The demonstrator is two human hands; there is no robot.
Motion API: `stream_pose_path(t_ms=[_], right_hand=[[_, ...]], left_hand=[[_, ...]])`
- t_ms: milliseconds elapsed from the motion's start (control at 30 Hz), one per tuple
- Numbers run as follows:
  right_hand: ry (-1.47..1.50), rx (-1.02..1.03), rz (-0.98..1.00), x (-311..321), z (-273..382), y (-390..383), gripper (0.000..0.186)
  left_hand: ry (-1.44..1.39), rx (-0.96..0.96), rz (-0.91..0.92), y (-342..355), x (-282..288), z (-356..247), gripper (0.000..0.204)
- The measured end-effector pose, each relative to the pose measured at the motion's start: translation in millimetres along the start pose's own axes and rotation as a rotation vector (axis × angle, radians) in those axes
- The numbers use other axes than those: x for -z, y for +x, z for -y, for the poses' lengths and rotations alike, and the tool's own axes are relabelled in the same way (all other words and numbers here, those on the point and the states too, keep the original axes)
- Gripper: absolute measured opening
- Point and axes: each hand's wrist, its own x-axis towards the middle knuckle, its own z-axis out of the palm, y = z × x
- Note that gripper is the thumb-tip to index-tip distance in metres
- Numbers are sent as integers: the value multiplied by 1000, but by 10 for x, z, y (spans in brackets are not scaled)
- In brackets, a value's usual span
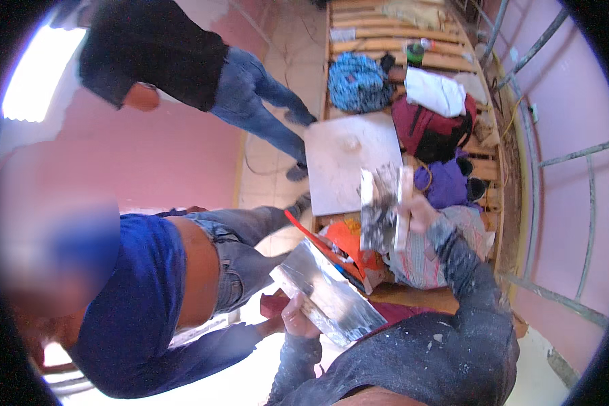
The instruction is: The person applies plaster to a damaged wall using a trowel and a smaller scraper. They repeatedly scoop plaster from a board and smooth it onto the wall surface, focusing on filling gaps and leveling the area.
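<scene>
My left hand [299,318] is closed around the pale handle of a plastering trowel [345,301], whose broad metal blade is smeared and shiny. My right hand [421,214] grips a second plastering trowel [377,220] by its light handle. Dark and whitish smears cover that blade, and its upper end overlaps the edge of a pale square board [338,162]. The two trowels are apart, the left one nearer to me. Both of my dark sleeves are spotted with plaster. A small pale lump [352,143] lies on the board.
A slatted wooden platform [365,32] carries a blue patterned bag [358,82], a maroon backpack [423,128], purple cloth [446,181] and an orange bag [348,237]. A person in blue [135,298] stands close at left; another in black [162,57] is beyond. Metal scaffold bars [561,291] line the right.
</scene>
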Motion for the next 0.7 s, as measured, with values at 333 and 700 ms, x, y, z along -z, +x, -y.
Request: stream_pose_path(t_ms=[333, 700], right_hand=[[433, -85, -86, -909, -618, -2202, 36], [34, -107, 377, -1721, -953, -3971, 33]], left_hand=[[136, -190, 126, -1805, -86, 163, 54], [-172, -547, 76, -4004, 979, 757, 41]])
